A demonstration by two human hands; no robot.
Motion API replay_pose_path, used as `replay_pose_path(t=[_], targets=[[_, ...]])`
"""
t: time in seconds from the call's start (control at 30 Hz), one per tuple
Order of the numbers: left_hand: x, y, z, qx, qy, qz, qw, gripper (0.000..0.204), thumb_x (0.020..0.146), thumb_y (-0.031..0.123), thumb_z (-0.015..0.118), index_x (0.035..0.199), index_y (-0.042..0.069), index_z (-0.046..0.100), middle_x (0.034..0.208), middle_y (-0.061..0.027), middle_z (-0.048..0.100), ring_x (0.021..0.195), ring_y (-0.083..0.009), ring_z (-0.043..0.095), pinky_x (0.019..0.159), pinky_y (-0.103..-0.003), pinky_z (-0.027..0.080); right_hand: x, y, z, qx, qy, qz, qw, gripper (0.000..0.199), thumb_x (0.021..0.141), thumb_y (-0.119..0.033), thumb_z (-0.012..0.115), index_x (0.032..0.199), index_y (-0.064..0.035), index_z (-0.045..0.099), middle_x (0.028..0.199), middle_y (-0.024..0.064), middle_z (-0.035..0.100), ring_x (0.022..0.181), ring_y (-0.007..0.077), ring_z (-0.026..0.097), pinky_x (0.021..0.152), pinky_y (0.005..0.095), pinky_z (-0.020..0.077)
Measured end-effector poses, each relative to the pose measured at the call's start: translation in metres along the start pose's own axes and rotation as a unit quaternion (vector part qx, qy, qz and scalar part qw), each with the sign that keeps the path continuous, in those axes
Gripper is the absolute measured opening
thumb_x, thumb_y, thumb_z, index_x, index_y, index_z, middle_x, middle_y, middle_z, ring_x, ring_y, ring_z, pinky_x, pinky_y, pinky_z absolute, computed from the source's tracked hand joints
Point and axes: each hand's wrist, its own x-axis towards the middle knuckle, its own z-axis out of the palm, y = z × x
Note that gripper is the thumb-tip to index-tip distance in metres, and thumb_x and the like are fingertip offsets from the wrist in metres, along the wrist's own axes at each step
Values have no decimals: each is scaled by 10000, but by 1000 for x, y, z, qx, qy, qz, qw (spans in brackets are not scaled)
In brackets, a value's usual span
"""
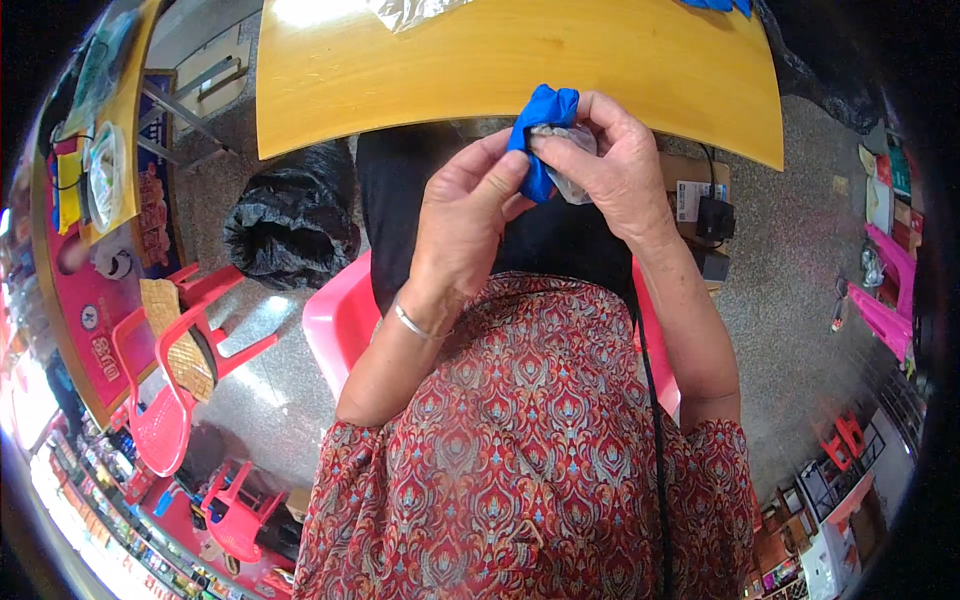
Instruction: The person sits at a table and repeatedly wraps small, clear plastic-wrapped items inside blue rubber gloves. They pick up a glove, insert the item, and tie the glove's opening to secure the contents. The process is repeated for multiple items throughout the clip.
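Both hands are raised in front of me near the close edge of the yellow wooden table (450, 85). Between them is a small bunched piece of blue cloth (547, 106), with greyish, see-through crumpled material (578, 186) at its right side. My left hand (464, 205) pinches the cloth's left edge between thumb and fingertips. My right hand (628, 170) is closed around the other side, its thumb pressed into the opening of the blue cloth. The fingers partly hide the bundle, so its full shape does not show.
Clear plastic (408, 10) and another blue piece (722, 5) lie on the table's far side. A black plastic bag (292, 220) sits on the floor at left, near a red chair (160, 425). A cardboard box (688, 175) stands below the table at right.
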Motion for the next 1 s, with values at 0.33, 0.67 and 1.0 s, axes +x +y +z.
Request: replay_pose_path(t=[0.33,0.67,1.0], targets=[[-1,-1,-9,-16,2,-54,998,371,874,97,656,1208,-21,544,1105,-85,635,959,-162,636,830,-317,543,-5,-1,2,-112,21,-53,992,399,759,-261,783,1044,-25,634,867,51,657,777,127,619,706,263,509],[-8,7,-17,-146,-68,-53,985,355,882,42,610,1223,31,513,1117,-85,626,1012,-190,630,896,-380,537,-33,-42,-16,-250,-132,-238,929,568,693,-151,788,1222,-78,596,1201,105,536,1049,244,548,842,324,477],[-19,20,-18,-26,-81,-77,993,444,850,-5,638,1263,7,474,1100,-104,647,982,-165,640,831,-307,547,-24,-43,-5,-306,-53,-285,907,326,697,-65,755,1006,-74,651,928,100,632,811,265,635,719,341,525]])
